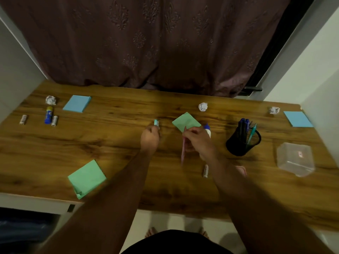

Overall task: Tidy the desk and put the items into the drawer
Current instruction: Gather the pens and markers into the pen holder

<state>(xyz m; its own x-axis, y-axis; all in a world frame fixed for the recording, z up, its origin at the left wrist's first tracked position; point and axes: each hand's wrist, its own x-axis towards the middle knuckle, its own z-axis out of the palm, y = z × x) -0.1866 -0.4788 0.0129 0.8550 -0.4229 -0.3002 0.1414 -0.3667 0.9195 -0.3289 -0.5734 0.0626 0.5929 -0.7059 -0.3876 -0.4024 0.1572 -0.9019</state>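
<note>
On the wooden desk (113,143), my left hand (150,138) is closed around a small teal item (156,123) whose tip sticks out past the fingers. My right hand (199,139) grips a pink pen (183,151) and pinches the near corner of a green sticky-note pad (186,121). A white glue bottle with a blue cap (207,130) lies just right of that hand. A small white stick (205,171) lies under my right forearm.
A second green pad (86,177) lies near the front edge. Blue pads (77,103) (297,119) lie far left and far right. Crumpled paper balls (50,100) (202,106) (274,110), a glue stick (48,115), small white tubes (23,119) (54,121), a mesh pen cup (243,139), a clear box (295,159).
</note>
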